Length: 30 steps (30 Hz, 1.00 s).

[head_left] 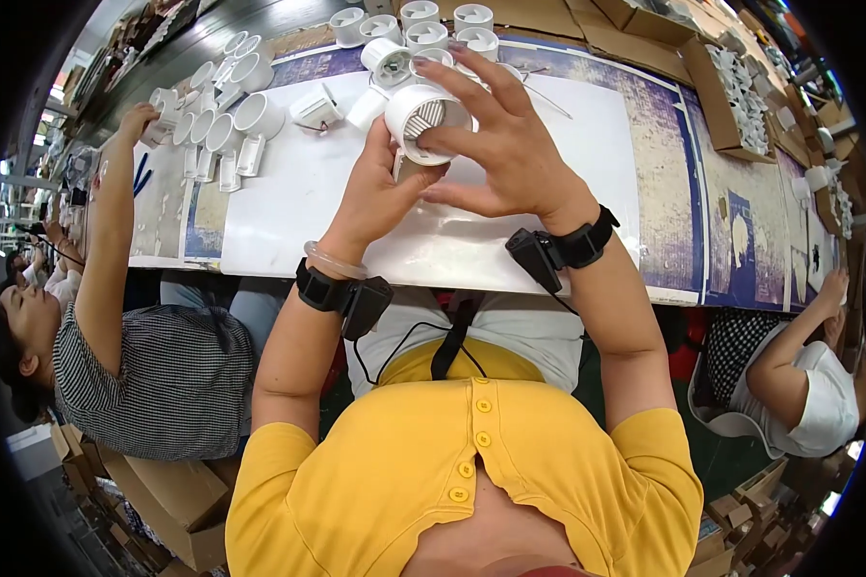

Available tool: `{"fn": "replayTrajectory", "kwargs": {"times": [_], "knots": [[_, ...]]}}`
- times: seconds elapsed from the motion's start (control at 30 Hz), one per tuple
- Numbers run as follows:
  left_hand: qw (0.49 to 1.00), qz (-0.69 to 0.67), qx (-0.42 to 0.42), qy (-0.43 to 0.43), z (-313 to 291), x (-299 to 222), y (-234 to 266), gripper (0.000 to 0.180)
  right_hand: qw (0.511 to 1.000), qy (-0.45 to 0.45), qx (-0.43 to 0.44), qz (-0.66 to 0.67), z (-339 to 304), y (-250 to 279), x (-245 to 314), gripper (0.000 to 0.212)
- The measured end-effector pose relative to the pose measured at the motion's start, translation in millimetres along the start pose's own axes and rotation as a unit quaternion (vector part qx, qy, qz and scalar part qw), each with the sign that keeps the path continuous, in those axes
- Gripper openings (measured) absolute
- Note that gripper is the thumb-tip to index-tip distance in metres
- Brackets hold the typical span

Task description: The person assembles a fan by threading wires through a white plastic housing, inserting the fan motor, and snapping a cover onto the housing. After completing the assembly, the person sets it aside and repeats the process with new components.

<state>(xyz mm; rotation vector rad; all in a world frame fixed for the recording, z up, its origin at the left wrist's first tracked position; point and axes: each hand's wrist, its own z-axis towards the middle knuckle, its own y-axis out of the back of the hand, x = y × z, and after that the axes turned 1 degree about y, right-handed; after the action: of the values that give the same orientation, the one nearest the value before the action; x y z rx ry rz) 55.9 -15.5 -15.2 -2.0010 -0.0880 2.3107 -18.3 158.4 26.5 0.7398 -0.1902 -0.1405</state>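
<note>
While the left hand (370, 197) grips a smooth white plastic cylinder (421, 117) from its left and lower side, the right hand (524, 159) is spread around the other side, one fingertip overlapping the round opening; how firmly that hand presses cannot be told. In this single head view, the cylinder is held above the counter (669, 207), its open end toward the camera, showing a ribbed grille inside a plain rim.

Under it lies one glossy white sheet (587, 144), over a scuffed purple-and-pale covering whose printing is too worn to read. Beyond the hands stand at least seven short white fan housings (426, 37), round, with blades inside. Left of these, at least eight round white housings with flat handles (258, 113) crowd together, overlapping too much for an exact count. One small white part (318, 106) with a reddish wire rests between the groups.

One brown cardboard box (736, 101) at far right contains many small white pieces. Two black straps bear dark blocks, one per wrist; a single clear bangle circles the left wrist. Five round buttons fasten the yellow knit top. At left, a co-worker's hand (140, 117) touches a white part.
</note>
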Motion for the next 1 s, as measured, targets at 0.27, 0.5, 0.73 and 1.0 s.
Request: {"fn": "replayTrajectory", "kwargs": {"times": [0.27,0.5,0.73,1.0], "knots": [[0.976,0.208,-0.068,-0.017,-7.9,-17.8,1.1,0.065,0.989,0.005,-0.126,0.073,-7.9,19.0,-22.2,0.038],[0.617,0.763,0.097,-0.165,-11.1,-41.6,4.5,0.063,0.865,-0.300,-0.328,0.233,-26.4,-5.6,-68.1,0.031],[0.969,0.244,0.017,-0.020,7.2,-30.3,9.4,0.055,0.958,-0.225,-0.003,-0.178,-28.3,-26.3,-64.5,0.031],[0.993,-0.094,0.059,0.038,30.3,-10.6,9.6,0.059,0.596,-0.453,-0.214,0.628,-27.2,17.8,-69.0,0.037]]}}
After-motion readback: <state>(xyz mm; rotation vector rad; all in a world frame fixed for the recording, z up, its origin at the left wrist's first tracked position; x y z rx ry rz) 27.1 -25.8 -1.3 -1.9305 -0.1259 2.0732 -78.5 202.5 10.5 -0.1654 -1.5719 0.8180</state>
